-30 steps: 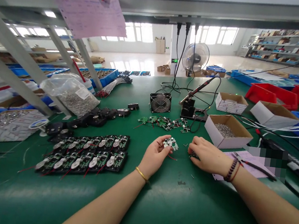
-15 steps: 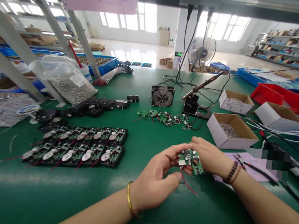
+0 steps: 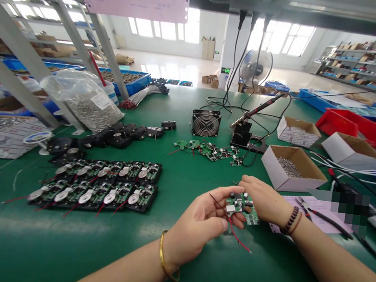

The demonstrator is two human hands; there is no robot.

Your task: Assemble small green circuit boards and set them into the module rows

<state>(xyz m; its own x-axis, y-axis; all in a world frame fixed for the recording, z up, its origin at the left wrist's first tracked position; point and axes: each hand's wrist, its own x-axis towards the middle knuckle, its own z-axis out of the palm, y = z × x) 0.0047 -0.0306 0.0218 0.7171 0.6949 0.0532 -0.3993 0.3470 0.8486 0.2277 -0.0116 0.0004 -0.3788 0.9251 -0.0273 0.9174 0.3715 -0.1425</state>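
Both my hands hold one small green circuit board [image 3: 243, 207] a little above the green table [image 3: 177, 176], in front of me. My left hand [image 3: 200, 227], with a gold bangle at the wrist, pinches the board's left edge. My right hand [image 3: 263, 198], with a bead bracelet, grips its right side. Thin red wires [image 3: 236, 236] hang from the board toward me.
Two rows of black assembled units [image 3: 100, 187] lie at left, loose black housings [image 3: 113, 136] behind them. More green boards [image 3: 209, 150], a small fan [image 3: 205, 122] and a soldering iron on its stand [image 3: 249, 130] sit ahead. A cardboard box of metal parts [image 3: 290, 167] stands at right.
A second ago my hands were low on the table, the left holding a small board. They have lifted and come toward me, and both now hold the board, component side up.
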